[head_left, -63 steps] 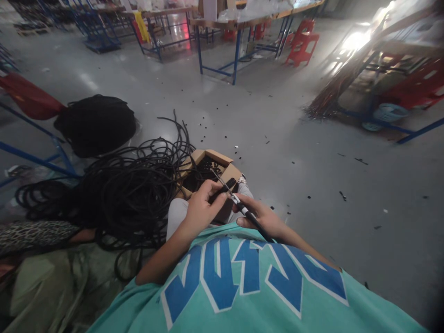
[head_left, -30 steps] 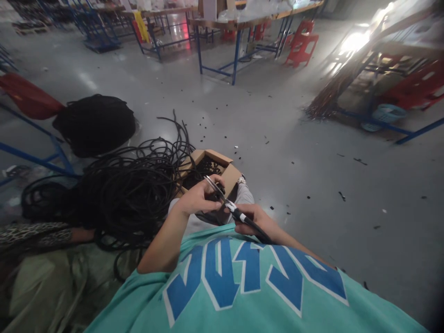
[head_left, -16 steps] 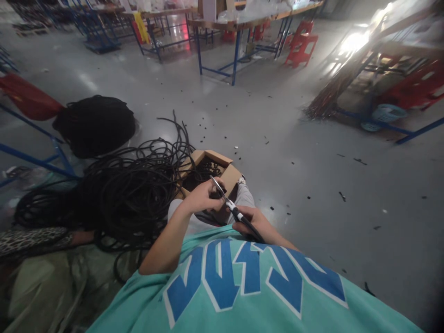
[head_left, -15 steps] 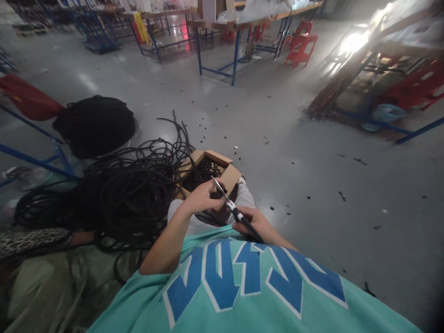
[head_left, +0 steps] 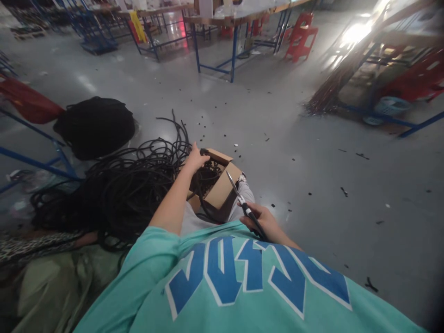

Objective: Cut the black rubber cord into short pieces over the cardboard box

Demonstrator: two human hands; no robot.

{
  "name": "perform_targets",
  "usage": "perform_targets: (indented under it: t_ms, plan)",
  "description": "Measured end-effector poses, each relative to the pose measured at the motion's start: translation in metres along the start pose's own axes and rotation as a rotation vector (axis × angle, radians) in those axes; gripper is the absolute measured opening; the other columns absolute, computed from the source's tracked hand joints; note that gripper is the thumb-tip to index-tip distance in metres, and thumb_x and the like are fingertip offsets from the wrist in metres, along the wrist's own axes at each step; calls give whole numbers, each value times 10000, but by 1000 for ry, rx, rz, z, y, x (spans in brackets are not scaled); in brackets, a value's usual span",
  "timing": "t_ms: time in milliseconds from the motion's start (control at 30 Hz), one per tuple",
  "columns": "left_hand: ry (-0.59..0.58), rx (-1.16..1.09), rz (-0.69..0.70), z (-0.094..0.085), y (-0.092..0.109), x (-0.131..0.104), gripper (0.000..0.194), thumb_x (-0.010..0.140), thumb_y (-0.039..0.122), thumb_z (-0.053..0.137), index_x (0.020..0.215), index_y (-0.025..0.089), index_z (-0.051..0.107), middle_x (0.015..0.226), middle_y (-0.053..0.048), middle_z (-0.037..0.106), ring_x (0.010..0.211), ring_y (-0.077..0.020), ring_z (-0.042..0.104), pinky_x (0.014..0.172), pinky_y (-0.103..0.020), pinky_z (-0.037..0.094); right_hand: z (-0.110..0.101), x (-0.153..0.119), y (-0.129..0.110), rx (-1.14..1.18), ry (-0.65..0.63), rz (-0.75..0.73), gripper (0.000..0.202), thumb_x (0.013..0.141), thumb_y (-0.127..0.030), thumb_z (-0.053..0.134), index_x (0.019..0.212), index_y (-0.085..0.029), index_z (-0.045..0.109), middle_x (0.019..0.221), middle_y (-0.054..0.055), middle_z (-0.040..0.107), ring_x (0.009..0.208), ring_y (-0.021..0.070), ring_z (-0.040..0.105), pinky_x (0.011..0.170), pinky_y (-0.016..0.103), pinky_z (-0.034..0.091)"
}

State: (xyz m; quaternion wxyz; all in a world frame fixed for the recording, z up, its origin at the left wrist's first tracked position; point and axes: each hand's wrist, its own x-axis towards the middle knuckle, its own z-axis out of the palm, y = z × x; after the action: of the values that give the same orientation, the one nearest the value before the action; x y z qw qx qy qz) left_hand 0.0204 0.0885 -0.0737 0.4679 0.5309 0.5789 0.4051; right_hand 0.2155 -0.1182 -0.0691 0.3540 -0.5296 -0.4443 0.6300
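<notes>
My left hand (head_left: 196, 159) is stretched out over the far left rim of an open cardboard box (head_left: 222, 185), its thumb and a finger spread apart. Black cord lies right beside and below that hand; whether it touches any is unclear. Many small black pieces (head_left: 210, 178) lie inside the box. A large tangle of black cord (head_left: 128, 194) spreads to the left of it. My right hand (head_left: 262, 222) grips the dark handles of a pair of scissors (head_left: 239, 196) in front of my body, blades pointing up and left, clear of any cord.
A bulky black bundle (head_left: 95, 125) rests on the floor behind the tangle. At far left is a blue metal frame (head_left: 38, 159). Another person's patterned sleeve (head_left: 41, 243) shows at lower left. Black scraps dot the grey floor (head_left: 294, 125). Workbenches (head_left: 232, 19) and red stools (head_left: 301, 41) stand further back.
My left hand has moved away from the scissor blades, forward and left to the box's far side, and its fingers have spread. The scissors have shifted slightly right and down with my right hand.
</notes>
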Motion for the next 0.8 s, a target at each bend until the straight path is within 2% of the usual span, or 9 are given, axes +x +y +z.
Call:
perform_targets:
  t_ms: [67,133,200,267,400,500,600,700,800]
  plan:
    - [-22,-73,-71,3,5,12,669,523,-2,576,1148,140,383,585,61,476,375,-56,377,408,-203,238,-1,-1,0,16,24,11,575,571,-326,694,1101,-134,576,510,-66,429,413,74,374,420,222,322]
    - [-77,-131,-105,6,8,8,564,518,-4,509,1042,169,393,650,43,487,406,-57,408,410,-198,249,-3,-1,1,17,56,26,588,561,-334,694,1098,-124,574,505,-66,430,410,75,376,419,223,326]
    - [-157,-227,-89,10,7,-9,421,521,19,477,901,183,399,719,23,505,455,-64,457,425,-202,296,-4,0,1,-1,80,36,570,566,-336,683,1083,-118,580,492,-66,426,405,76,377,417,221,324]
    - [-265,-431,-42,13,5,-31,335,526,40,493,805,185,377,772,17,515,506,-70,502,459,-214,356,-6,1,1,-23,98,33,544,573,-333,666,1067,-118,590,483,-67,419,403,78,376,413,218,319]
    - [-338,-563,117,14,6,-76,370,579,131,654,881,176,445,868,-1,560,625,-107,593,570,-259,448,-8,7,2,-64,123,-14,523,584,-300,628,1076,-125,595,521,-54,445,428,83,390,433,224,343]
    - [-340,-536,160,12,11,-104,408,640,242,690,990,171,494,857,-22,594,618,-124,606,586,-282,467,-11,11,2,-109,98,-107,532,594,-285,602,1100,-120,588,648,5,542,555,139,502,540,273,426]
    - [-287,-500,166,12,16,-123,331,677,290,679,938,158,524,828,-28,615,568,-102,583,524,-240,443,-15,10,-2,-197,47,-183,628,580,-285,604,1183,-124,533,853,69,604,786,225,570,748,367,455]
    - [-258,-478,155,14,19,-134,252,706,297,656,870,155,527,816,-23,627,548,-82,563,510,-217,430,-15,6,-10,-280,-11,-164,687,582,-260,581,1247,-132,469,996,95,605,919,261,558,884,420,406]
    - [-268,-431,150,17,22,-140,248,701,314,652,852,148,546,756,-16,631,550,-88,560,534,-223,437,-12,2,-22,-324,-74,-121,692,579,-207,533,1262,-136,450,1060,99,595,942,264,555,901,429,400]
